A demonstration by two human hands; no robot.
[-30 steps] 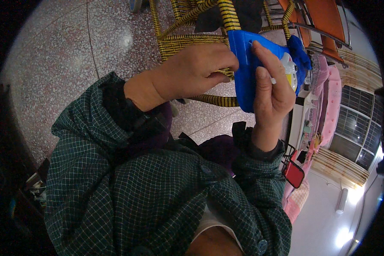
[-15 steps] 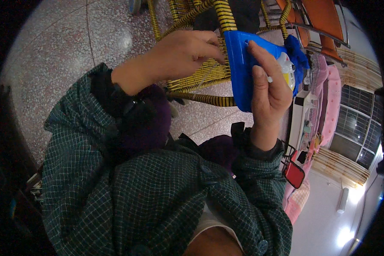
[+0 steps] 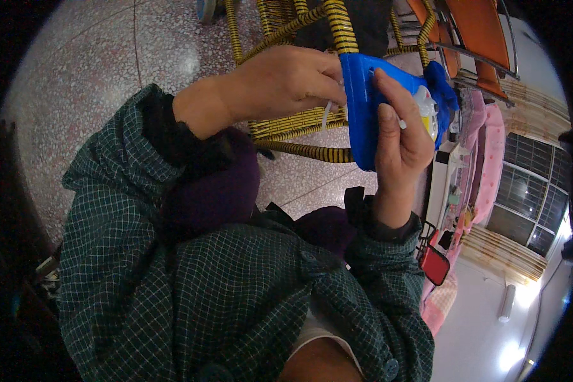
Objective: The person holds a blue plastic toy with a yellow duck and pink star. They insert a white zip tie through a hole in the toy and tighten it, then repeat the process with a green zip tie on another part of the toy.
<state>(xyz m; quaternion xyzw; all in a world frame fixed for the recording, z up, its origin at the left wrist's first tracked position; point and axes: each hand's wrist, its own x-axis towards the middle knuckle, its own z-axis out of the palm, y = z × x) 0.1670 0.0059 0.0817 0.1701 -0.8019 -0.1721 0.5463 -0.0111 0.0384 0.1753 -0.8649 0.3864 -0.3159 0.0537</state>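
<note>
My right hand (image 3: 404,143) grips a glossy blue plastic item (image 3: 363,95), with thumb and forefinger bent over its near face. A white and yellow cartoon figure (image 3: 428,111) decorates its right side, and a darker blue bunched part (image 3: 440,86) is at its far end. Its exact kind is unclear. A small white tip (image 3: 402,124) pokes out by my right fingers. At the item's left rim, my left hand (image 3: 286,83) has its fingers pinched together. Beneath those fingers hangs a thin white strip (image 3: 325,118); its upper end is hidden.
A yellow-and-black woven chair (image 3: 305,121) stands just beyond my hands on the speckled floor (image 3: 108,83). Orange chairs (image 3: 477,25) are at the upper right. Pink padded furniture (image 3: 490,165) and a red-backed rack (image 3: 435,264) lie along the right, near a window (image 3: 531,178).
My left hand has moved right, bringing its fingertips to the blue item's rim. The white strip now hangs more steeply. My right hand keeps nearly the same hold.
</note>
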